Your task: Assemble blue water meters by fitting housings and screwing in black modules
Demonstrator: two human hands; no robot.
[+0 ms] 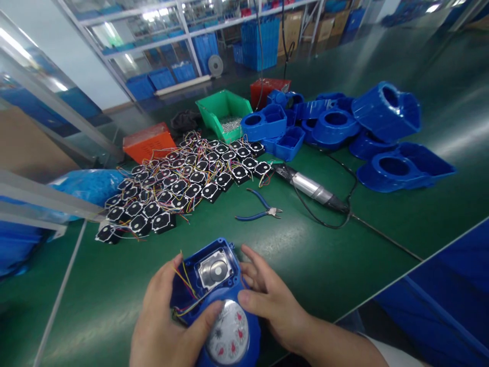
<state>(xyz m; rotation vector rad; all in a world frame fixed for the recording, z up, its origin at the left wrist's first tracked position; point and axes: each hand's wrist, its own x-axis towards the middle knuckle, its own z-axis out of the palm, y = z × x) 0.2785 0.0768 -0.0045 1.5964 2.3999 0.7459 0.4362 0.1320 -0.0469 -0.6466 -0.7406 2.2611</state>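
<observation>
Between my two hands is a blue water meter housing (254,336) at the bottom middle. Its round white dial (228,334) shows several small red pointers. In the open box-shaped part above the dial sits a silver-framed module (214,271), with thin coloured wires (186,285) coming out on the left. My left hand (168,316) grips the left side, thumb on the dial's edge. My right hand (269,300) is at the right side, thumb against the housing by the dial and fingers behind the box's right wall. The housing's underside is hidden.
Blue-handled cutters (263,208) and a silver electric screwdriver (311,188) with a cable lie ahead. Many black modules with wires (178,186) cover the left. Behind are a green bin of screws (225,114), an orange box (148,142) and piled blue housings (336,125).
</observation>
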